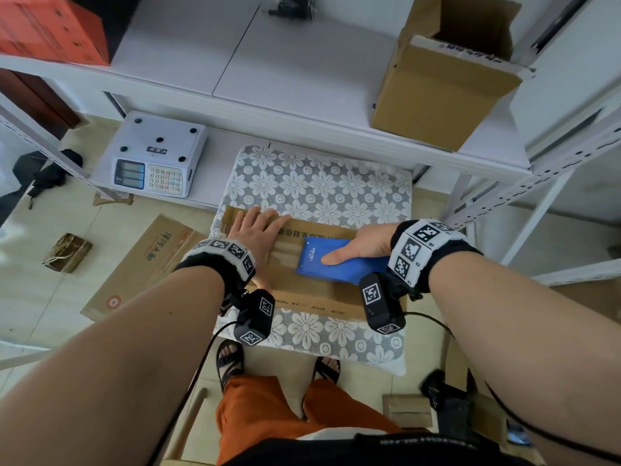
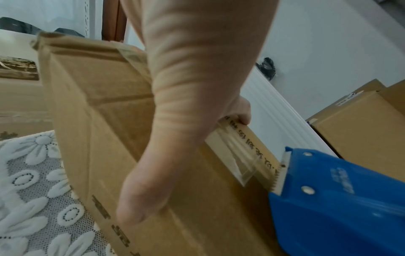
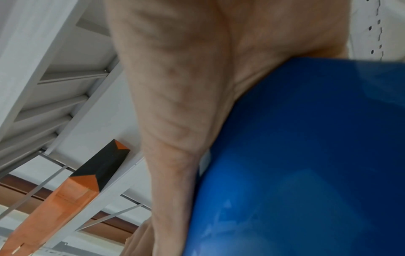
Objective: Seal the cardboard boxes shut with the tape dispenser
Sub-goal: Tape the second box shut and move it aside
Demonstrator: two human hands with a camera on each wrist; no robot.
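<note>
A flat brown cardboard box (image 1: 316, 290) lies on a floral lace cloth (image 1: 322, 183). My left hand (image 1: 255, 227) lies flat on the box's left end, fingers straight and pressing down; the left wrist view shows the left hand (image 2: 197, 86) on the cardboard box (image 2: 92, 107). My right hand (image 1: 359, 247) grips a blue tape dispenser (image 1: 336, 264) on the box top, thumb laid across it. Clear tape (image 2: 238, 155) runs along the seam from the dispenser's toothed blade (image 2: 279, 175). In the right wrist view the blue tape dispenser (image 3: 306, 155) fills the frame under my right hand (image 3: 186, 104).
A white electronic scale (image 1: 151, 156) stands left of the cloth. An open cardboard box (image 1: 450, 75) sits on the white shelf (image 1: 268, 79) above. Another flattened box (image 1: 148, 260) and a small bundle (image 1: 67, 252) lie on the floor at left. An orange box (image 1: 50, 28) sits top left.
</note>
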